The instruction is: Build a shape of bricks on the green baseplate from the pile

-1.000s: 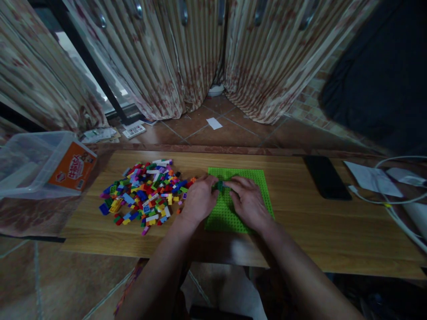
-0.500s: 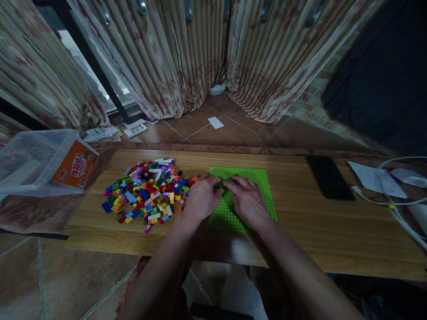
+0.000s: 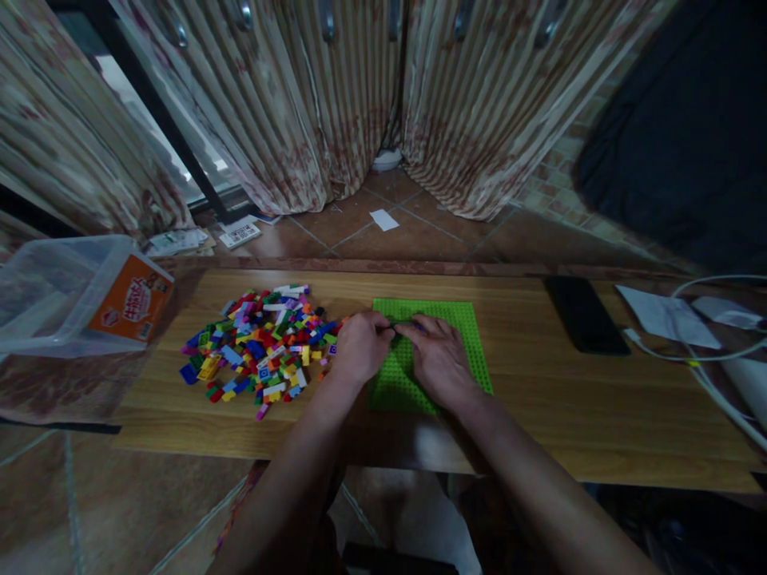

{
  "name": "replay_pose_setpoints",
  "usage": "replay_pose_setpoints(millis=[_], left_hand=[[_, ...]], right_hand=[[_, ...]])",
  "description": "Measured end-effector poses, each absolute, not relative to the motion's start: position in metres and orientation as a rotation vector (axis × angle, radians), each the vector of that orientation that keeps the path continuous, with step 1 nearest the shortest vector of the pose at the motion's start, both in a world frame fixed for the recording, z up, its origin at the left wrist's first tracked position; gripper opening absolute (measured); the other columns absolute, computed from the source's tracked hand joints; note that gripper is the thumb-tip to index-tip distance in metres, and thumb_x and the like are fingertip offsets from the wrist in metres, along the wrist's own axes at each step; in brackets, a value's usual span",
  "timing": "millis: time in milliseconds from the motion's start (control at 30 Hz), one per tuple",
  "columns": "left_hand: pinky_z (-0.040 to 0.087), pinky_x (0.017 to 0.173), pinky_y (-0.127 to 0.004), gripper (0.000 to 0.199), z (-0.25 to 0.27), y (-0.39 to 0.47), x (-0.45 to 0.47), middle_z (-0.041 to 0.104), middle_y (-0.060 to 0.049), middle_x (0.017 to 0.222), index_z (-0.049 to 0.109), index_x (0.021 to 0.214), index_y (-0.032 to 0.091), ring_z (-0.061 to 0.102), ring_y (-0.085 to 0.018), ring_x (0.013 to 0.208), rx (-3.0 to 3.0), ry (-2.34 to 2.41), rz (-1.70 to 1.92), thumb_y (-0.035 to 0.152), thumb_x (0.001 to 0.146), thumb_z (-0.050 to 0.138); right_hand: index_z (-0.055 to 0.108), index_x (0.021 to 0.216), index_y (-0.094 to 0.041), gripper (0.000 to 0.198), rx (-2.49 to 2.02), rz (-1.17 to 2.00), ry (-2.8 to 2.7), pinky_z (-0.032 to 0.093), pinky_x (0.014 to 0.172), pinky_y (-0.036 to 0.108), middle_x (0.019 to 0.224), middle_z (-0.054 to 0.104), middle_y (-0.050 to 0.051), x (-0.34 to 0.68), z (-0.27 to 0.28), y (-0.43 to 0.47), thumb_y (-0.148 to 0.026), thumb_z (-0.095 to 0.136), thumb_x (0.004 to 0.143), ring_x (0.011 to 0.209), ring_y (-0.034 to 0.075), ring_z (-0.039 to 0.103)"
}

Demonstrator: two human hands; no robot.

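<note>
A bright green studded baseplate [image 3: 392, 383] lies flat on the wooden table, both hands over its upper part. My left hand [image 3: 364, 347] is closed in a pinch at the plate's upper left, around a small dark toy brick [image 3: 394, 327] that looked dark green a moment ago. From the right, my right hand [image 3: 440, 351] reaches in with bent fingers, its index fingertip touching or nearly touching that brick. A bit of purple-blue shows beneath its fingers; what they hold is hidden. Left of my left hand spreads a heap of colourful toy bricks [image 3: 257, 347].
A clear plastic tub [image 3: 65, 295] with an orange label stands left of the table [image 3: 539, 423]. Toward the right lie a black phone [image 3: 586, 315], a white paper [image 3: 665, 315] and white cables [image 3: 713, 383]. Curtains [image 3: 335, 104] hang behind.
My left hand has turned slightly and its fingertips now cover more of the dark brick. The right hand stays almost in place. The whole view has shifted a little.
</note>
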State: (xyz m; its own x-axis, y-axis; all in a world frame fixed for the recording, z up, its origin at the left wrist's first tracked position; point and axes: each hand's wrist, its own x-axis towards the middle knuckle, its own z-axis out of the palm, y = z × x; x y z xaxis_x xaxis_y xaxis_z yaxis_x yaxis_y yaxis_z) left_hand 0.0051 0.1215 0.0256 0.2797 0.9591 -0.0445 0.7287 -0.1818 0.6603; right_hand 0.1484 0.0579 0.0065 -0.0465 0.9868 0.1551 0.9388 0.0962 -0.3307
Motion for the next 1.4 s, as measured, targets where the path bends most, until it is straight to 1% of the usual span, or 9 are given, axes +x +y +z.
replay_pose_setpoints(millis=[167,400,567,700,900,1033,1100,1233,1400], left_hand=[[0.050,0.081,-0.027,0.013,0.023,0.119,0.010,0.075,-0.006,0.088,0.076,0.087,0.017,0.068,-0.017,0.082,1.996,1.553,0.502,0.017,0.083,0.064],[0.049,0.079,-0.028,0.013,0.017,0.108,0.014,0.068,-0.008,0.089,0.071,0.084,0.015,0.064,-0.018,0.082,2.094,1.598,0.572,0.013,0.086,0.059],[0.050,0.080,-0.030,0.015,0.019,0.105,0.010,0.065,-0.009,0.091,0.068,0.088,0.015,0.062,-0.020,0.084,2.135,1.535,0.582,0.012,0.088,0.053],[0.051,0.085,-0.032,0.027,0.024,0.107,0.005,0.067,-0.010,0.094,0.067,0.099,0.013,0.064,-0.020,0.089,2.093,1.506,0.584,0.009,0.092,0.042],[0.051,0.093,-0.034,0.038,0.022,0.090,0.004,0.066,-0.013,0.111,0.060,0.123,0.011,0.064,-0.022,0.101,2.190,1.543,0.555,0.008,0.091,0.039],[0.046,0.104,-0.040,0.045,0.012,0.072,0.008,0.061,-0.019,0.129,0.054,0.132,0.007,0.055,-0.027,0.122,2.399,1.445,0.494,0.010,0.089,0.042],[0.042,0.108,-0.044,0.048,0.007,0.067,0.011,0.056,-0.021,0.136,0.052,0.134,0.005,0.051,-0.030,0.128,2.456,1.427,0.397,0.010,0.088,0.043],[0.041,0.108,-0.045,0.054,0.005,0.064,0.015,0.051,-0.023,0.143,0.048,0.139,0.003,0.051,-0.032,0.128,2.467,1.449,0.229,0.010,0.086,0.043],[0.044,0.105,-0.044,0.055,0.011,0.064,0.019,0.049,-0.021,0.146,0.046,0.143,0.005,0.051,-0.032,0.127,2.442,1.515,0.129,0.009,0.089,0.040]], right_hand=[[0.066,0.128,-0.026,0.051,-1.907,0.219,-2.045,0.037,0.100,0.043,0.133,0.060,0.010,0.147,0.006,0.058,-0.006,0.042,0.088,0.119,0.027,0.050],[0.067,0.126,-0.022,0.057,-1.901,0.213,-2.009,0.038,0.102,0.047,0.131,0.061,0.013,0.142,0.001,0.057,0.000,0.043,0.080,0.122,0.029,0.050],[0.067,0.126,-0.025,0.059,-1.739,0.249,-1.933,0.039,0.104,0.048,0.129,0.063,0.010,0.154,-0.007,0.057,0.002,0.040,0.081,0.120,0.026,0.053],[0.057,0.136,-0.023,0.057,-1.612,0.330,-1.777,0.043,0.105,0.044,0.128,0.064,0.008,0.169,-0.005,0.059,-0.003,0.037,0.086,0.120,0.022,0.054],[0.061,0.131,-0.020,0.057,-1.720,0.280,-1.821,0.043,0.103,0.042,0.128,0.063,0.010,0.170,0.004,0.062,0.000,0.036,0.083,0.119,0.023,0.053],[0.062,0.132,-0.024,0.061,-1.853,0.221,-1.992,0.041,0.100,0.042,0.133,0.060,0.010,0.159,0.005,0.061,0.001,0.040,0.080,0.121,0.025,0.050],[0.062,0.132,-0.027,0.063,-1.883,0.196,-2.050,0.039,0.099,0.042,0.134,0.059,0.008,0.156,0.005,0.061,0.001,0.043,0.079,0.121,0.026,0.050],[0.061,0.133,-0.029,0.064,-1.916,0.161,-2.108,0.038,0.097,0.041,0.136,0.059,0.008,0.154,0.005,0.061,0.002,0.045,0.079,0.121,0.027,0.050],[0.064,0.130,-0.030,0.061,-1.951,0.151,-2.099,0.038,0.096,0.041,0.135,0.060,0.007,0.153,0.005,0.063,0.001,0.044,0.081,0.120,0.026,0.050]])
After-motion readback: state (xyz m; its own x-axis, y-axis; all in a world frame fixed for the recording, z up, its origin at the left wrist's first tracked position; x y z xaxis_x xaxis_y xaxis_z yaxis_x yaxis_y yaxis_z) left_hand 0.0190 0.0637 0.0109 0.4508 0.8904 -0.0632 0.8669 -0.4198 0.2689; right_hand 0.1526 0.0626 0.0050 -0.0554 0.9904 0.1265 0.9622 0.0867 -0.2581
